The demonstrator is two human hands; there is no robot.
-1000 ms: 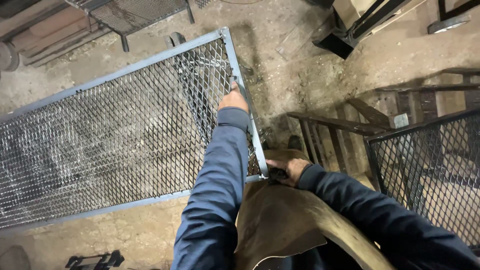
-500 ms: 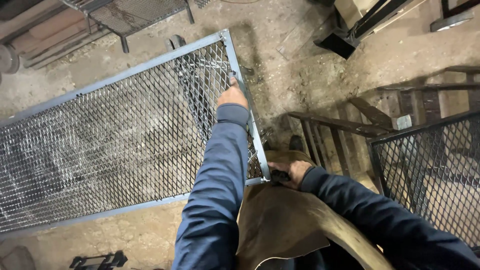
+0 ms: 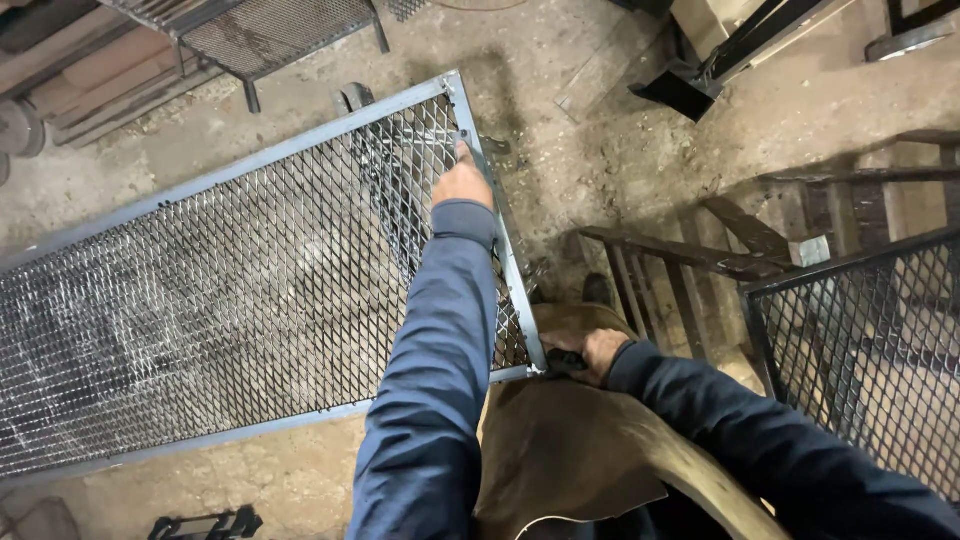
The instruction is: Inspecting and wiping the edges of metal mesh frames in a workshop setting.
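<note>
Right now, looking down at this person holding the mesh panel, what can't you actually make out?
Head view only:
- Left hand: its fingers curl over the mesh panel's frame, so the grip is hidden.
- Right hand: its fingers are tucked at the panel corner; what they clasp is too dark to tell.
- Mesh panel: its far end is cut off by the picture's left edge.
- Brown apron: hides the legs and the floor below.

Hands on mesh panel (floor)

Grey diamond-mesh panel, navy sleeves, brown leather apron, dusty tan floor
</note>
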